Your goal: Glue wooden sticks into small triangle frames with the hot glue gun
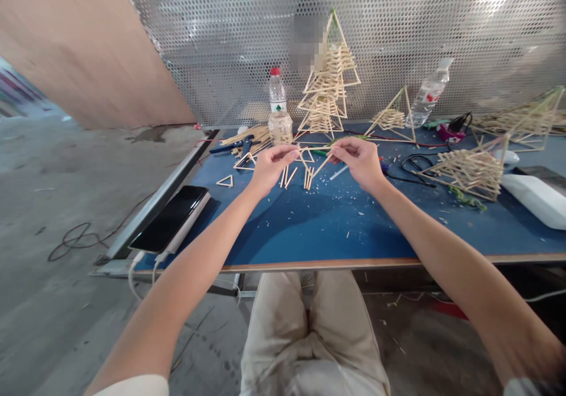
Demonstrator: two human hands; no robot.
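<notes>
Between my hands, above the blue tabletop, is a triangle of thin wooden sticks (321,165) with one corner pointing down toward me. My left hand (275,169) pinches its left corner between thumb and fingers. At the right corner, my right hand (356,159) is closed on it in the same way. Several short loose sticks (308,179) lie on the table just below the triangle. A small stick triangle (226,181) rests to the left of my left hand. Behind my hands stands a tall tiered stick structure (325,98).
A red-capped bottle (280,116), a stick bundle (262,137) and blue-handled pliers (239,144) stand or lie behind my left hand. A phone (171,218) lies at the table's left edge. To the right are a stick pyramid (471,169), a white box (535,200) and a leaning bottle (430,93).
</notes>
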